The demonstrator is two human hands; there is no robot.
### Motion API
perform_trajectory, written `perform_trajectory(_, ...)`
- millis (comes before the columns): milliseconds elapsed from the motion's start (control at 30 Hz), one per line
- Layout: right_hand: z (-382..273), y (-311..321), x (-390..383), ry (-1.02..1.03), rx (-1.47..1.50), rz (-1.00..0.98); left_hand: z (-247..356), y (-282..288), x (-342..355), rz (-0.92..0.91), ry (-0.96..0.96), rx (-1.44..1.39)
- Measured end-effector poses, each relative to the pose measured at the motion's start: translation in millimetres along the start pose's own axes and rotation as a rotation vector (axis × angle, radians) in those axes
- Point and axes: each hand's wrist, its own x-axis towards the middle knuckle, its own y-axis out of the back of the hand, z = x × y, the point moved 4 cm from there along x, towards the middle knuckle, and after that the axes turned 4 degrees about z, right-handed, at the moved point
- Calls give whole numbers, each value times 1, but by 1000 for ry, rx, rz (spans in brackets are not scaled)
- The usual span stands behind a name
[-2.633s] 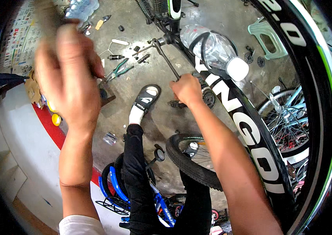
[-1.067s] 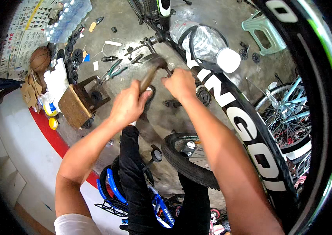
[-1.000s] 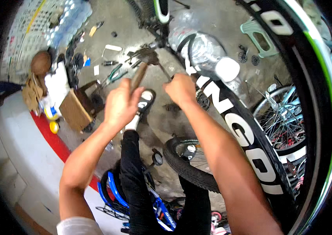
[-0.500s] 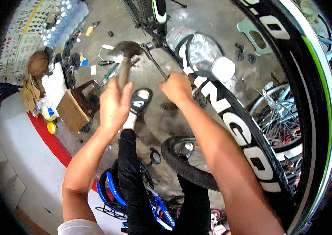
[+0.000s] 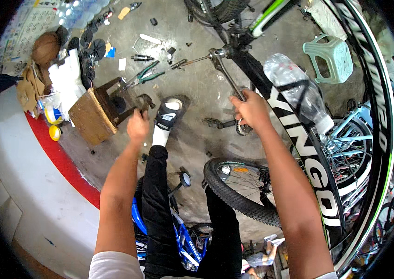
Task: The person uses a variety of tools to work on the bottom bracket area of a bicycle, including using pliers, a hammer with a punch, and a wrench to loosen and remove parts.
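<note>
Gripping a hammer point(image 5: 145, 100), the left hand point(image 5: 138, 125) hangs beside the sandalled foot point(image 5: 167, 115); the right hand point(image 5: 251, 111) clasps a wrench point(image 5: 227, 76), its far end at the bicycle frame's point(image 5: 284, 121) joint. Poor seating could let the wrench slip, endangering knuckles. White block lettering point(image 5: 318, 180) marks the frame.

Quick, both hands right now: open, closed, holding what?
Left hand: closed, holding the hammer.
Right hand: closed, holding the wrench by its near end.
</note>
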Motion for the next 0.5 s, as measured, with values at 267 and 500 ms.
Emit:
perform_trajectory(267, -5, 1, 2, 33, -289, 56, -43, -9, 105, -471, -172, 434)
perform_trajectory(500, -3, 3, 2, -156, -452, 18, -11, 39, 81, -129, -604, 329)
